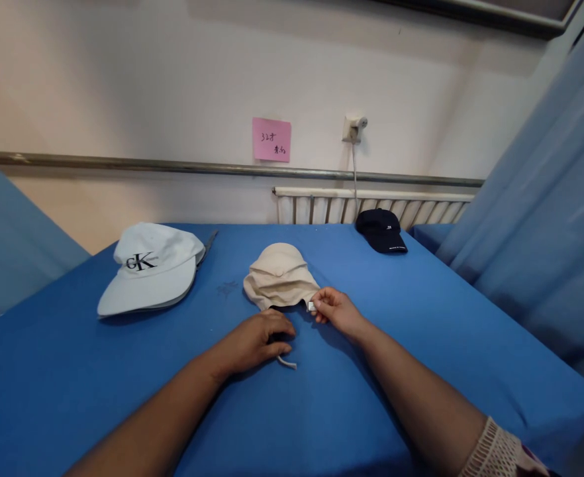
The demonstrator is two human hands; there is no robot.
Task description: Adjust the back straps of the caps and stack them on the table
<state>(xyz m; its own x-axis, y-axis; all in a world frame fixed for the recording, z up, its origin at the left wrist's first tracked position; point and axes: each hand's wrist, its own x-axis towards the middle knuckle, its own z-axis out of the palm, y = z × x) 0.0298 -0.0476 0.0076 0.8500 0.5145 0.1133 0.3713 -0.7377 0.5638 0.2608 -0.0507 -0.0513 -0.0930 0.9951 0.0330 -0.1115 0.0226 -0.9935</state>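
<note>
A beige cap [278, 268] lies on the blue-covered table in front of me, its crown away from me and its back opening facing my hands. My right hand [336, 311] pinches a small metal buckle [312, 306] at the right side of that opening. Beside the left edge, my left hand [265, 339] rests low over the table, fingers bent and thumb apart from them. A thin pale strap end [287, 362] pokes out from under its thumb; the rest of the strap is hidden by the hand.
A white cap with black letters [155, 268] lies to the left, a dark strap showing behind it. At the far right edge sits a black cap [382, 230]. Blue curtains [535, 199] hang on both sides; a radiator [322, 209] is behind the table [351, 411].
</note>
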